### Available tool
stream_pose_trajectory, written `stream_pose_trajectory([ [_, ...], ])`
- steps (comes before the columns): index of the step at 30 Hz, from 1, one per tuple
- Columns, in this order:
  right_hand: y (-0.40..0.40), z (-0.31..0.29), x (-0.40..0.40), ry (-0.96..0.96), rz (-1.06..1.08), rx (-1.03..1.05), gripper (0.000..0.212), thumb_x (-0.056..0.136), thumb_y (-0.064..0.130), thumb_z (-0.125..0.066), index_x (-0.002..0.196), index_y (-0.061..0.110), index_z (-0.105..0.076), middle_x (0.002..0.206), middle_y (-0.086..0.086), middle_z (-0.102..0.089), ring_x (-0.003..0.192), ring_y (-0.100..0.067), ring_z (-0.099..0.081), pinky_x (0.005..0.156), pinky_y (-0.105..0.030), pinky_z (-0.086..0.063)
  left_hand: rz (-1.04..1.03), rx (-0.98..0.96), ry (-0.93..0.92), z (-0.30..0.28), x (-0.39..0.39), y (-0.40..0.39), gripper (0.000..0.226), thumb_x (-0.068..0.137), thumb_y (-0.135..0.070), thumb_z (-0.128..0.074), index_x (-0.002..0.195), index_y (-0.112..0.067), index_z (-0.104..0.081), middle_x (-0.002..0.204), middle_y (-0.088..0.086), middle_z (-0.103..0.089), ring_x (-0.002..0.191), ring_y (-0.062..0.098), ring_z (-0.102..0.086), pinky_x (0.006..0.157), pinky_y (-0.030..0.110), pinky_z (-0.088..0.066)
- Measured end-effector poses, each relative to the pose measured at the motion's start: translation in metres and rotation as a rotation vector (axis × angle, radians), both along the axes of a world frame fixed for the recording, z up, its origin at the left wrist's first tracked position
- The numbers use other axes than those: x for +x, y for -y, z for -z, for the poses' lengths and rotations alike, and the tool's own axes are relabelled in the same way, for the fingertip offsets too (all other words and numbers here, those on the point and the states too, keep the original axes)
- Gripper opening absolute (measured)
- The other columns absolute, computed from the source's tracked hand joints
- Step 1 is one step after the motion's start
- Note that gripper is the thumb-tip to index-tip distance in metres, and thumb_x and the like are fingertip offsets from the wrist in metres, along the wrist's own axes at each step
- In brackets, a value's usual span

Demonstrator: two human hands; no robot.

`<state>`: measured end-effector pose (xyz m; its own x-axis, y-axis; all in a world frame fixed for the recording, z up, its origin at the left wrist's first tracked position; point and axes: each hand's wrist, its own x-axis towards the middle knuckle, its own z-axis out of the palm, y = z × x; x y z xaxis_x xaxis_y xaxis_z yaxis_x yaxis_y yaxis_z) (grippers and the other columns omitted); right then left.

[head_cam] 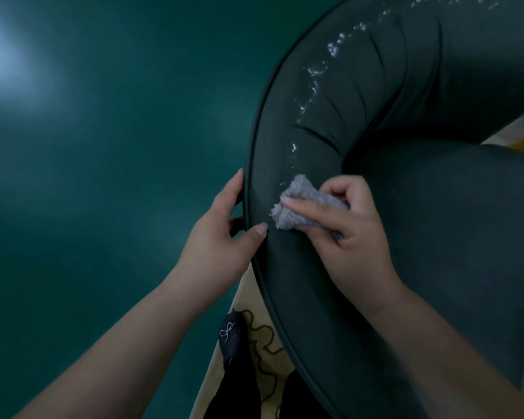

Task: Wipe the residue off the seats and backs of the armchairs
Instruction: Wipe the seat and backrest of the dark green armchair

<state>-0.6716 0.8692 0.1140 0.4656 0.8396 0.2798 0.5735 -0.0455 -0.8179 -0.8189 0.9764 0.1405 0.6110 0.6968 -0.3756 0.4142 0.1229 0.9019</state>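
Observation:
A dark green armchair fills the right side, its curved padded back sweeping from top right down to the bottom centre around the seat cushion. A trail of white residue runs along the back's inner face from the top right down to the cloth. My right hand is shut on a bunched grey fluffy cloth and presses it against the back at the lower end of the trail. My left hand grips the piped outer edge of the back, thumb on the padding, fingers behind.
A dark teal floor covers the left half, with a light glare at the top left. A cream rug with a dark squiggle pattern lies under the chair. My foot in a dark slipper with a beaded bow stands on it.

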Motion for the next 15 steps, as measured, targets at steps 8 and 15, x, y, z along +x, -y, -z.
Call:
stream_pose_trajectory([
  [8, -0.010, 0.001, 0.004, -0.068, 0.165, -0.037, 0.042, 0.083, 0.002, -0.067, 0.119, 0.023, -0.063, 0.103, -0.005, -0.042, 0.096, -0.004, -0.045, 0.086, -0.010, -0.039, 0.109, -0.011, 0.039, 0.003, 0.008, -0.029, 0.072, 0.088, -0.016, -0.063, 0.149, -0.038, -0.031, 0.141, -0.023, -0.047, 0.115, 0.009, -0.061, 0.102, 0.043, -0.047],
  [15, -0.034, -0.001, 0.014, -0.106, 0.193, -0.008, 0.041, 0.084, 0.000, -0.066, 0.118, 0.023, -0.063, 0.101, -0.006, -0.042, 0.094, -0.003, -0.046, 0.086, -0.010, -0.038, 0.137, 0.010, 0.039, 0.008, 0.013, -0.041, 0.079, 0.076, -0.031, -0.061, 0.149, -0.036, -0.032, 0.142, -0.022, -0.047, 0.128, 0.014, -0.052, 0.108, 0.042, -0.042],
])
